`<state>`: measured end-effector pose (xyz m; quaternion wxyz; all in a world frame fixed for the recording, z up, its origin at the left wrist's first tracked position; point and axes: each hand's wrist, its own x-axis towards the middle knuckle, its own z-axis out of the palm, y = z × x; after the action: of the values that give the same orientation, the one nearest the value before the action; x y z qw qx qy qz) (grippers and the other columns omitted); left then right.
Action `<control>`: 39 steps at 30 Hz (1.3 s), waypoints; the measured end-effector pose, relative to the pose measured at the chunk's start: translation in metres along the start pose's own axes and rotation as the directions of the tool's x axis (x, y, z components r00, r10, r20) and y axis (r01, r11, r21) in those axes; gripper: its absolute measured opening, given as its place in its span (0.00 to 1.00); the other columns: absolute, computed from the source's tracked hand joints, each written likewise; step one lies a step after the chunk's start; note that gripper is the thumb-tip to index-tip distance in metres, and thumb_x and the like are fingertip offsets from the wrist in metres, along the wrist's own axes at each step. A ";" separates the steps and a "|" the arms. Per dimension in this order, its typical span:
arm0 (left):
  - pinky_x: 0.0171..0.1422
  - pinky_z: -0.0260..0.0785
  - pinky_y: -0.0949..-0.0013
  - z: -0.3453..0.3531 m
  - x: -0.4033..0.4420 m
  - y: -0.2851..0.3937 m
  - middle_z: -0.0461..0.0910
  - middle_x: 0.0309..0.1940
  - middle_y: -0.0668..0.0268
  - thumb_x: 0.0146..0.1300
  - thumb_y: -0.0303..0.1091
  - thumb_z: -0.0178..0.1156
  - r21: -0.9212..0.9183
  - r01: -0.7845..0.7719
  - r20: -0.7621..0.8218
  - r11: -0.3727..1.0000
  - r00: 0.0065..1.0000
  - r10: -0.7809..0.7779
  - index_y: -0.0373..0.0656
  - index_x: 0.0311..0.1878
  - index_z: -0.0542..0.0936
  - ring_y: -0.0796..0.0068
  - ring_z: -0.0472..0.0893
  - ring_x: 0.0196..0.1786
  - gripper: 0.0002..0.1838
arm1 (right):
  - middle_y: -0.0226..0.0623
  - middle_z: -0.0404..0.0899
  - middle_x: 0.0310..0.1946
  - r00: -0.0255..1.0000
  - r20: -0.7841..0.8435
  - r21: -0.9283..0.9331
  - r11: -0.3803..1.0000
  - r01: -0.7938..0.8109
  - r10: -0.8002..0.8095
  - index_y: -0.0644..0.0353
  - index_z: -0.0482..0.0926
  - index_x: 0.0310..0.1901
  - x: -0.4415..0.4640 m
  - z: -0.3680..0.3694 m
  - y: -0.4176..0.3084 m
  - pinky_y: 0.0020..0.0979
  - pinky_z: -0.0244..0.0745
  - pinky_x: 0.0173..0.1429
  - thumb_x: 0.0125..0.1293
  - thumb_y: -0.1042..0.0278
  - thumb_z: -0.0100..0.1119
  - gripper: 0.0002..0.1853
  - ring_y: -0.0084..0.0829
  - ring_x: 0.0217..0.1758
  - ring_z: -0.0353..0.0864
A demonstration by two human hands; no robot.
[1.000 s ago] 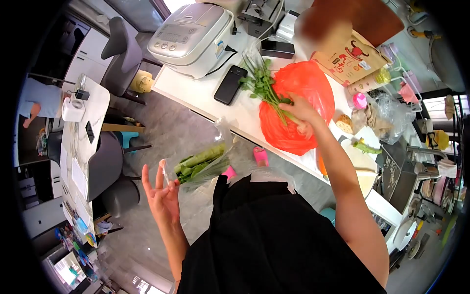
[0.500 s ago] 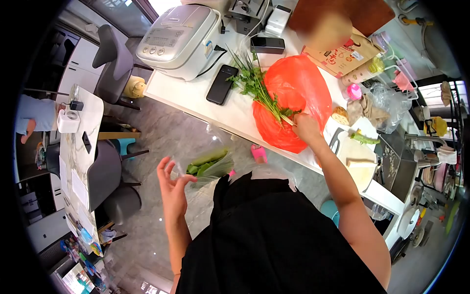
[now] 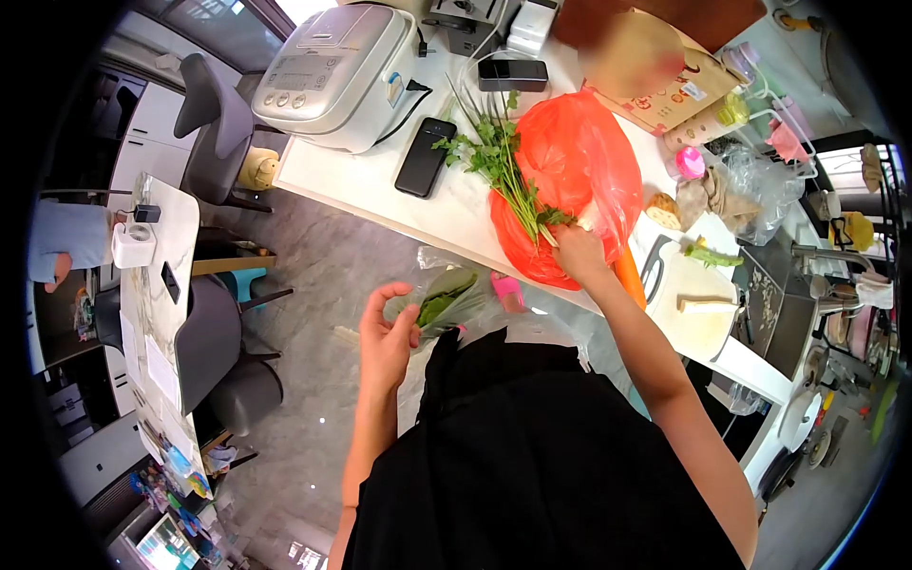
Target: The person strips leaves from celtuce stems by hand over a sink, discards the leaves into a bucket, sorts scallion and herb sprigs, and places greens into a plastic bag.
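Observation:
My left hand (image 3: 388,332) is raised over the floor beside the counter, fingers curled at a clear plastic bag of green leafy vegetables (image 3: 445,302). Over the counter's front edge, my right hand (image 3: 578,255) closes at the stem ends of a bunch of leafy herbs (image 3: 508,171); its fingertips are partly hidden. The herbs lie across a red plastic bag (image 3: 570,142), leaves towards the back. By my right wrist an orange carrot (image 3: 629,277) shows at the bag's edge, and something pale shows in the bag's folds.
A black phone (image 3: 426,157), a power bank (image 3: 513,75) and a rice cooker (image 3: 332,76) are left of the bag. To its right lie a cutting board (image 3: 698,328) and a cut piece of food (image 3: 662,211). A person (image 3: 71,242) is near the table at far left.
My left hand has moved right and its fingers have curled in, with the bag of greens shifting right. My right hand has moved slightly left, and the carrot has come into view.

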<state>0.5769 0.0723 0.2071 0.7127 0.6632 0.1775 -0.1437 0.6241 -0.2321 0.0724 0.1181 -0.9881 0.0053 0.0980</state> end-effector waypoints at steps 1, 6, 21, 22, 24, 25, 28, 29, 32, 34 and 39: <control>0.21 0.56 0.80 0.002 0.002 -0.002 0.71 0.22 0.72 0.59 0.24 0.54 0.005 0.002 0.002 1.000 1.000 -0.002 0.41 0.46 0.71 0.85 0.68 0.19 0.11 | 0.48 0.78 0.22 0.999 0.045 0.006 1.000 -0.017 0.017 0.65 0.76 0.31 0.002 -0.003 -0.003 0.39 0.75 0.33 0.49 0.66 0.61 0.11 0.43 0.28 0.81; 0.25 0.61 0.81 0.026 0.011 -0.013 0.77 0.28 0.69 0.59 0.27 0.55 0.116 0.084 0.188 0.990 0.977 -0.105 0.38 0.41 0.78 0.86 0.70 0.22 0.07 | 0.39 0.76 0.18 0.939 0.333 0.690 0.658 -0.302 0.083 0.66 0.77 0.28 -0.002 -0.018 0.003 0.29 0.71 0.25 0.50 0.72 0.59 0.06 0.31 0.22 0.78; 0.23 0.61 0.79 0.144 0.076 -0.083 0.78 0.28 0.68 0.62 0.38 0.57 0.370 0.257 0.295 0.893 0.879 -0.375 0.36 0.36 0.79 0.84 0.69 0.23 0.13 | 0.30 0.71 0.19 0.849 0.527 0.850 -0.005 -0.527 0.042 0.63 0.74 0.31 -0.021 -0.033 -0.010 0.20 0.60 0.18 0.57 0.72 0.55 0.04 0.18 0.18 0.68; 0.23 0.61 0.79 0.144 0.079 -0.088 0.78 0.28 0.68 0.61 0.38 0.58 0.322 0.273 0.326 0.906 0.867 -0.377 0.37 0.34 0.79 0.84 0.70 0.23 0.12 | 0.30 0.71 0.19 0.856 0.515 0.857 -0.028 -0.515 0.037 0.63 0.74 0.31 -0.022 -0.035 -0.011 0.20 0.60 0.18 0.58 0.71 0.56 0.05 0.17 0.18 0.67; 0.24 0.61 0.79 0.147 0.081 -0.098 0.78 0.28 0.68 0.61 0.37 0.58 0.282 0.289 0.363 0.915 0.850 -0.381 0.38 0.33 0.78 0.84 0.71 0.24 0.11 | 0.30 0.72 0.20 0.853 0.518 0.855 -0.055 -0.515 0.066 0.64 0.74 0.31 -0.024 -0.038 -0.012 0.20 0.61 0.18 0.58 0.70 0.56 0.06 0.18 0.19 0.69; 0.24 0.61 0.79 0.150 0.079 -0.096 0.77 0.26 0.69 0.60 0.36 0.59 0.249 0.296 0.335 0.922 0.867 -0.369 0.39 0.32 0.78 0.84 0.71 0.24 0.09 | 0.31 0.74 0.21 0.848 0.523 0.852 -0.072 -0.518 0.090 0.65 0.75 0.32 -0.025 -0.038 -0.011 0.21 0.62 0.19 0.59 0.69 0.57 0.07 0.18 0.20 0.70; 0.24 0.61 0.79 0.154 0.076 -0.098 0.76 0.25 0.71 0.59 0.35 0.61 0.220 0.299 0.310 0.929 0.881 -0.357 0.41 0.31 0.77 0.84 0.71 0.24 0.08 | 0.32 0.75 0.22 0.936 0.344 0.928 0.128 -0.351 0.074 0.65 0.75 0.32 -0.024 -0.015 -0.004 0.21 0.65 0.21 0.59 0.67 0.58 0.09 0.20 0.22 0.72; 0.24 0.61 0.79 0.155 0.076 -0.100 0.76 0.24 0.72 0.58 0.35 0.62 0.217 0.293 0.309 0.931 0.884 -0.350 0.42 0.31 0.77 0.85 0.71 0.24 0.08 | 0.32 0.75 0.22 0.936 0.342 0.929 0.123 -0.350 0.081 0.65 0.75 0.32 -0.024 -0.017 -0.001 0.21 0.65 0.21 0.59 0.67 0.58 0.09 0.20 0.22 0.72; 0.24 0.60 0.80 0.152 0.074 -0.101 0.75 0.23 0.73 0.56 0.34 0.64 0.221 0.267 0.316 0.938 0.890 -0.328 0.43 0.30 0.76 0.85 0.71 0.23 0.08 | 0.33 0.76 0.22 0.892 0.450 0.888 0.074 -0.453 0.049 0.66 0.76 0.32 -0.027 -0.021 0.004 0.22 0.67 0.24 0.59 0.68 0.59 0.09 0.20 0.23 0.74; 0.24 0.60 0.80 0.153 0.075 -0.101 0.75 0.24 0.73 0.56 0.34 0.64 0.238 0.263 0.315 0.935 0.890 -0.331 0.43 0.30 0.76 0.86 0.71 0.23 0.08 | 0.34 0.76 0.22 0.931 0.354 0.932 0.056 -0.359 0.091 0.67 0.76 0.31 -0.028 -0.014 0.004 0.22 0.68 0.26 0.58 0.68 0.60 0.09 0.20 0.23 0.74; 0.24 0.61 0.80 0.151 0.075 -0.099 0.76 0.24 0.73 0.55 0.34 0.66 0.266 0.202 0.355 0.943 0.889 -0.290 0.43 0.30 0.76 0.86 0.71 0.23 0.09 | 0.36 0.77 0.22 0.955 0.295 0.915 0.283 -0.289 0.023 0.69 0.76 0.30 -0.027 0.000 0.011 0.23 0.71 0.27 0.57 0.68 0.60 0.10 0.22 0.23 0.76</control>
<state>0.6099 -0.0838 0.0935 0.6310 0.6687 0.0984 -0.3808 0.5974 -0.2428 0.0755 0.6684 -0.7021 0.1459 0.1974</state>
